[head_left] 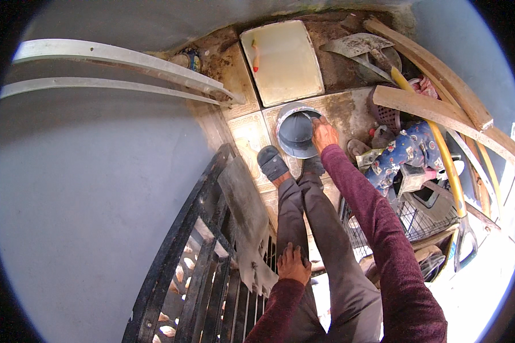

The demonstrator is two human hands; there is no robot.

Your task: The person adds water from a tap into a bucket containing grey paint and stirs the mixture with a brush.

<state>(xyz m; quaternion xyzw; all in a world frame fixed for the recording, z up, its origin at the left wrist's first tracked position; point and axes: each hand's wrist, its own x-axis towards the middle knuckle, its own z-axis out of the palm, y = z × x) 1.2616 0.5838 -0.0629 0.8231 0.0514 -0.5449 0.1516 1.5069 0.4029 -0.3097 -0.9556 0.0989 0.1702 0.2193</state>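
A round grey bucket (286, 110) stands on the patterned floor tiles (250, 132) just beyond my feet, its inside a smooth blue-grey. At the bucket's right rim is my right hand (324, 135), its fingers curled over the edge; the fingertips are partly hidden. My left hand (293, 264) lies on my left leg in dark trousers, fingers spread and holding nothing. Past the bucket sits a shallow off-white rectangular tray (294, 63). A slim orange item (256, 60) with a red end lies at that tray's left side.
Black slatted metalwork (197, 286) with a grey sheet (243, 211) stands at the left, beside a grey wall. On the right are wooden planks (435, 111), a yellow-handled tool (443, 154), a shovel blade (357, 44), blue patterned cloth (403, 151) and a wire basket (418, 220). White strips (114, 54) jut in at upper left.
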